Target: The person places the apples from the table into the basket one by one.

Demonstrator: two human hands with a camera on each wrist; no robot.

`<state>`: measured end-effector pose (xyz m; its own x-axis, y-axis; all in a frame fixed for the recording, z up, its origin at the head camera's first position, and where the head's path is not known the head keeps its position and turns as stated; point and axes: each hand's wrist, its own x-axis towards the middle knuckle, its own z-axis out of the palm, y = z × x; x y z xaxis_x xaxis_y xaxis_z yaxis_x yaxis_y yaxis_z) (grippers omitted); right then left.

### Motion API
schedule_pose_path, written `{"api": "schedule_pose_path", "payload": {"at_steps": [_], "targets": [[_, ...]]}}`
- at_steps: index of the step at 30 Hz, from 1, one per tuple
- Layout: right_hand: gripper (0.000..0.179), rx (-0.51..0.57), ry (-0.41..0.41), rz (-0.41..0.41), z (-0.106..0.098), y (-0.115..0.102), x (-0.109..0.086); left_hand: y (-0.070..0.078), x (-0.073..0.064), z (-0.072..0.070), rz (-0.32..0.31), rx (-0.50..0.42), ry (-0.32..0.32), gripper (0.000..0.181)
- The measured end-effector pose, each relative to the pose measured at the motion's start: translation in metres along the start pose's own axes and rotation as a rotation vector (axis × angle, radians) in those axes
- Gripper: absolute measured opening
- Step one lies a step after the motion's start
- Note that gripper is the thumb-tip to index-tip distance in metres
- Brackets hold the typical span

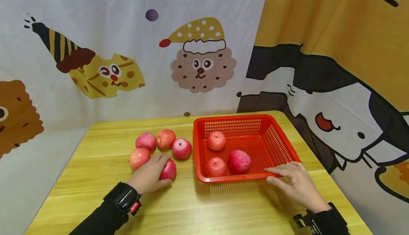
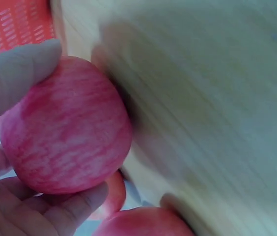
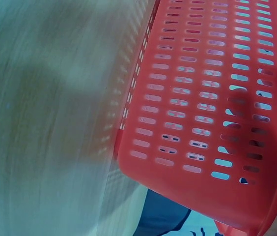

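Observation:
My left hand grips a red-striped apple on the table, left of the basket. In the left wrist view, the thumb lies along one side of that apple and fingers bear on the other. Several more apples sit close behind this hand. A red plastic basket with slotted walls holds three apples, one of them a darker striped apple. My right hand holds the basket's rim at its near right corner, fingers over the edge and thumb outside.
The wooden table extends in front of the basket. Behind it hangs a white cartoon-print curtain, with a yellow and black printed part at the right.

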<state>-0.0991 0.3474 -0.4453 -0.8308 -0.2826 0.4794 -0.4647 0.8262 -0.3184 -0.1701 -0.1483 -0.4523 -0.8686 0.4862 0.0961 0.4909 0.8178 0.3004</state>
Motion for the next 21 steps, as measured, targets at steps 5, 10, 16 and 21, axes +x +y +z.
{"api": "schedule_pose_path", "payload": {"at_steps": [5, 10, 16, 21], "targets": [[0.033, 0.005, -0.003, 0.006, 0.0, -0.001, 0.0, 0.006, 0.0, -0.007, 0.027, -0.047, 0.059, 0.085], [0.032, 0.004, 0.0, 0.003, 0.0, -0.002, 0.0, 0.017, 0.004, -0.024, 0.088, -0.098, 0.166, 0.085], [0.032, -0.001, -0.001, 0.003, 0.0, -0.002, 0.001, 0.033, 0.011, -0.038, 0.145, -0.136, 0.256, 0.083], [0.032, -0.001, -0.001, 0.009, 0.001, 0.0, -0.001, 0.047, 0.017, -0.041, 0.2, -0.148, 0.29, 0.08]]}}
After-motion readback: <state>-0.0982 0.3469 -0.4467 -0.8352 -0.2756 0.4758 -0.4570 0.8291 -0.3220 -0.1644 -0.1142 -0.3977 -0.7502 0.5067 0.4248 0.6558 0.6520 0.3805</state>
